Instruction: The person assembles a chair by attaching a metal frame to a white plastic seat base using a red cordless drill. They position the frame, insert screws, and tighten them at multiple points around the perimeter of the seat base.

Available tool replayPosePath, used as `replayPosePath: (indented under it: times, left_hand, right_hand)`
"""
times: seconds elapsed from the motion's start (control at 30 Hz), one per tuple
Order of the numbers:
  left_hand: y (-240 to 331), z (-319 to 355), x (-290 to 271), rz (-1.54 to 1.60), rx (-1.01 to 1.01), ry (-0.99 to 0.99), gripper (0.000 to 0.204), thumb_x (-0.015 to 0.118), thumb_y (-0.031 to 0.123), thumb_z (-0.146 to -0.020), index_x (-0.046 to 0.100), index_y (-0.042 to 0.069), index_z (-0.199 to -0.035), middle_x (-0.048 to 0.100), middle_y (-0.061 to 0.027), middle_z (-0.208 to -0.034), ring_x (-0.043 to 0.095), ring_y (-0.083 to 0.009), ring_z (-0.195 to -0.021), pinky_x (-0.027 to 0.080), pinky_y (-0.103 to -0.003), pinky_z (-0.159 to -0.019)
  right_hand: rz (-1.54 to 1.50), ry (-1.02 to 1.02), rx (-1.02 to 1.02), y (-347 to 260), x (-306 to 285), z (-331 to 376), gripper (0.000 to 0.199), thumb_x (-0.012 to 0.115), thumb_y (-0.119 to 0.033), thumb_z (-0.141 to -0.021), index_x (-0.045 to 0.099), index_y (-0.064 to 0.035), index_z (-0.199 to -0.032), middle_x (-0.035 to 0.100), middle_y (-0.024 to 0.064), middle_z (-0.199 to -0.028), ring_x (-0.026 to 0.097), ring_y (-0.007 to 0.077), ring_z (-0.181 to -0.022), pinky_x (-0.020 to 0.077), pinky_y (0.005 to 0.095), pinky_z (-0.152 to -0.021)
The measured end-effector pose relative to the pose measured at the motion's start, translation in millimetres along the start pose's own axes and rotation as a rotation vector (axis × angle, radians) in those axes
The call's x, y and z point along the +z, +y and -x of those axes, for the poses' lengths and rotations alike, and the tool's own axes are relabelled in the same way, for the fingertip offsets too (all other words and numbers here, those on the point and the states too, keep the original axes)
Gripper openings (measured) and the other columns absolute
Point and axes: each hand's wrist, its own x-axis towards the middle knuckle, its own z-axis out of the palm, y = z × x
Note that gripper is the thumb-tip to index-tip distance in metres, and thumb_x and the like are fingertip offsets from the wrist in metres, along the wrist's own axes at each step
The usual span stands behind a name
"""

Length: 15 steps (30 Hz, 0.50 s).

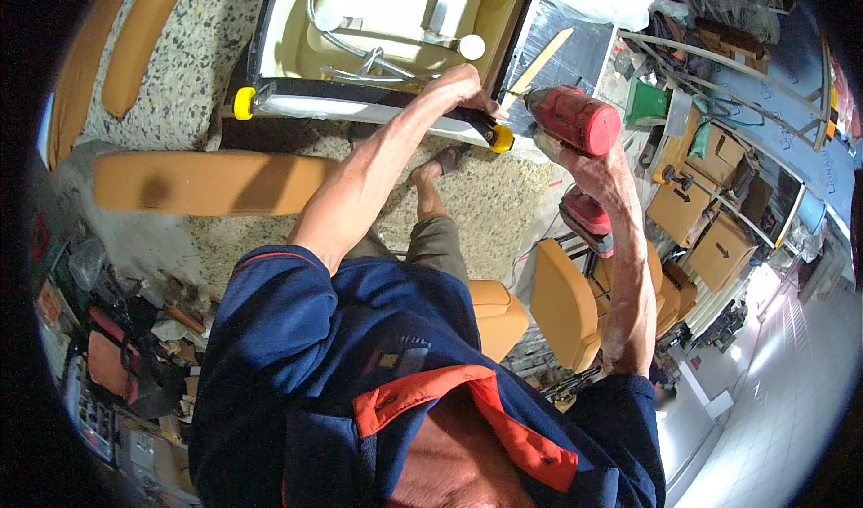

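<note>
My right hand grips a red cordless drill, whose bit points left toward the corner of a black-edged cream panel. My left hand reaches forward, fingers curled over that black edge right beside the drill bit. Along the panel's near edge lies a silver bar with yellow end caps. A thin wooden strip sticks up from the corner next to the drill. My foot stands on the speckled floor below.
Tan padded cushions lie on the speckled stone floor, and tan seats stand below the drill. Cardboard boxes and a green container are at the right. Bags and clutter crowd the lower left.
</note>
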Motion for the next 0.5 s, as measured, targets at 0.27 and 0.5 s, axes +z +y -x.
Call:
replayPosePath:
  times: [0.27,0.5]
  left_hand:
    - [-41,-29,16,-0.065,0.291,0.194,0.076,0.092,0.061,-0.054,0.051,-0.003,-0.059,0.043,0.0001,-0.057,0.043,-0.0152,-0.057,0.037,-0.036,-0.054]
    - [3,13,2,0.115,0.258,-0.001,0.077,0.09,0.064,-0.056,0.042,0.003,-0.055,0.04,0.0012,-0.057,0.039,-0.012,-0.057,0.03,-0.033,-0.05]
  right_hand:
    - [0.009,-0.003,-0.062,-6,0,-4,0.045,0.065,-0.01,-0.074,0.063,-0.0044,-0.118,0.071,0.021,-0.1,0.069,0.0371,-0.098,0.0551,0.0425,-0.085]
    - [0.092,0.013,-0.015,-14,-3,-1,0.041,0.065,-0.01,-0.074,0.063,-0.0028,-0.114,0.07,0.0215,-0.098,0.069,0.0391,-0.096,0.0553,0.0435,-0.084]
